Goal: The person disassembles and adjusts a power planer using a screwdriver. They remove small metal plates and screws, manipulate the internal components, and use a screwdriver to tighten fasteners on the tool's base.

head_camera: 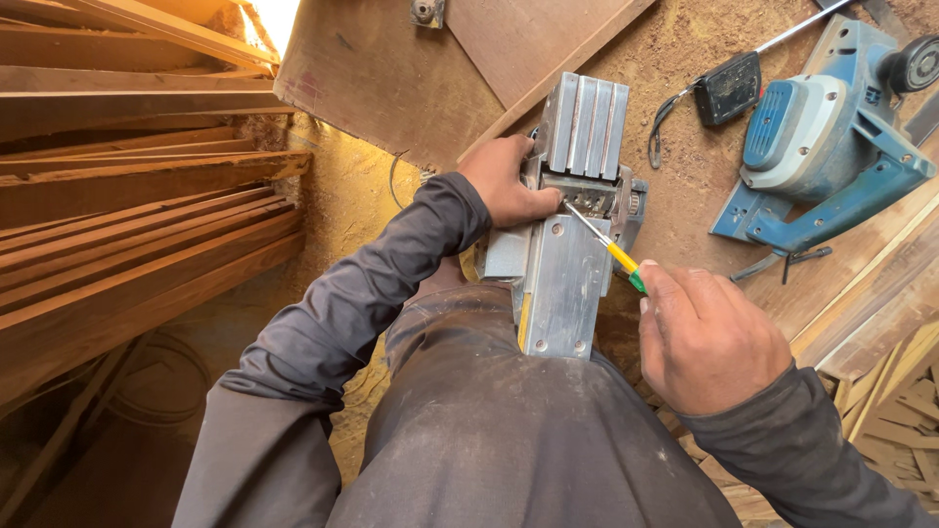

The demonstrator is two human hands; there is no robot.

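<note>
An electric hand planer lies upside down against my lap and the workbench edge, its silver metal sole facing up. My left hand grips its left side near the cutter drum. My right hand holds a screwdriver with a yellow and green handle. The screwdriver's metal tip rests in the cutter drum area at the middle of the sole. Both arms wear dark grey sleeves.
A blue power tool lies at the upper right on the dusty wooden workbench. A small black device with a strap sits beside it. Long wooden planks are stacked at left. Wood offcuts lie lower right.
</note>
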